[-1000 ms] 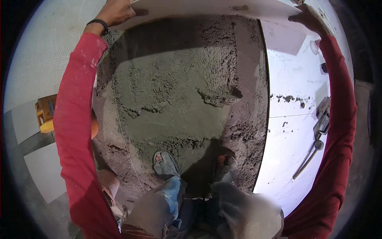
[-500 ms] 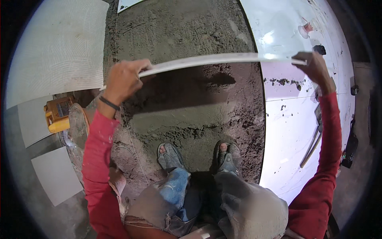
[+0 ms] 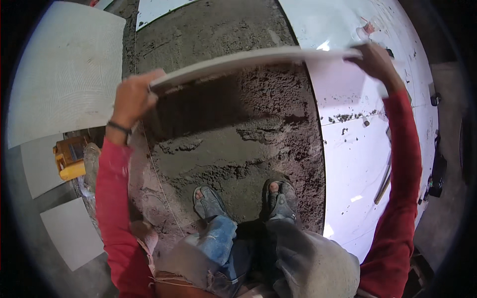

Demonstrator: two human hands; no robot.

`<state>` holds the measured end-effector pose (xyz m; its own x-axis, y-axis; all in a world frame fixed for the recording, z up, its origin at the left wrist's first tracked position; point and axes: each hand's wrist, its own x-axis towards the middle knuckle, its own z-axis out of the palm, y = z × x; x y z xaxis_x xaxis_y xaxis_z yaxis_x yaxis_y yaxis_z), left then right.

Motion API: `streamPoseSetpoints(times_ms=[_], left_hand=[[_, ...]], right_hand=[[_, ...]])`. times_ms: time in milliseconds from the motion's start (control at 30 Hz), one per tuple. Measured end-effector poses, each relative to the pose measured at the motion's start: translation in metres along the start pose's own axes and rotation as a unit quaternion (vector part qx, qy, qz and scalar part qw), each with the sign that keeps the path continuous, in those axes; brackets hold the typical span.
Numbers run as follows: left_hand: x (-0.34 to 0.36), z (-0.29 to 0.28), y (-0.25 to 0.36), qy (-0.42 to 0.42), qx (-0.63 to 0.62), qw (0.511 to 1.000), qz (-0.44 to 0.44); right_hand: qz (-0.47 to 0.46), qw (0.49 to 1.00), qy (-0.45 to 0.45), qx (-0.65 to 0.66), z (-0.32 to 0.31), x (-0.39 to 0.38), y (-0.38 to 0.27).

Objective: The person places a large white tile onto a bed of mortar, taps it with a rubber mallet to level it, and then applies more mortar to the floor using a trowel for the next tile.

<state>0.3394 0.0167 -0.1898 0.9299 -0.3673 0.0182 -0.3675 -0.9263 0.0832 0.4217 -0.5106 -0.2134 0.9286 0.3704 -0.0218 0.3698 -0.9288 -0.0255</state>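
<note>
A long pale screed bar (image 3: 233,60) spans crosswise in front of me above the grey mortar bed (image 3: 213,144). Its shadow falls on the mortar behind it. My left hand (image 3: 134,97), with a dark band at the wrist, is closed around the bar's left part. At the other end my right hand (image 3: 372,62) grips it above the white tiles; that end is blurred by motion. Nearer to me, the mortar has a smoother strip with broken ridges, while the right side is coarse and crumbly. Whether the bar touches the mortar cannot be told.
Glossy white tiles (image 3: 348,169) border the bed on the right, carrying mortar crumbs, a suction cup (image 3: 365,31) and a long-handled tool (image 3: 382,191). A string (image 3: 158,171) runs along the left. Beyond it are a ridged pale slab (image 3: 69,74) and a yellow-black case (image 3: 71,156).
Both hands and the bar have moved farther away and slightly left in view. The bar's shadow has shifted left, and rough mortar ridges now show where it was darker before.
</note>
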Motion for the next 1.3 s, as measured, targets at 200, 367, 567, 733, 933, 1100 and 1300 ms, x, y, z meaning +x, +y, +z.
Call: streamPoseSetpoints(times_ms=[200,367,567,733,933,1100,1300], left_hand=[[0.083,0.025,-0.05,0.051,-0.003,0.998,0.044],[0.08,0.026,-0.049,0.003,0.014,1.0,0.018],[0.03,0.011,-0.002,-0.087,-0.041,0.994,0.056],[0.039,0.012,-0.007,-0.069,-0.118,0.989,0.055],[0.053,0.012,-0.001,0.003,0.063,0.998,0.025],[-0.011,0.003,0.031,-0.108,-0.083,0.99,0.04],[-0.014,0.003,-0.023,0.011,0.014,0.993,0.114]], right_hand=[[0.053,0.997,-0.041,-0.023,-0.009,0.115,0.008],[-0.025,0.999,-0.022,-0.005,-0.007,0.11,0.009],[-0.034,0.988,-0.15,0.028,-0.001,0.038,0.035],[-0.041,0.999,-0.022,-0.014,-0.003,0.045,0.033],[-0.015,1.0,0.009,-0.016,0.016,0.064,0.022],[-0.064,0.993,-0.093,0.043,-0.009,-0.019,0.009],[0.083,0.984,-0.126,0.098,-0.001,0.006,0.017]])
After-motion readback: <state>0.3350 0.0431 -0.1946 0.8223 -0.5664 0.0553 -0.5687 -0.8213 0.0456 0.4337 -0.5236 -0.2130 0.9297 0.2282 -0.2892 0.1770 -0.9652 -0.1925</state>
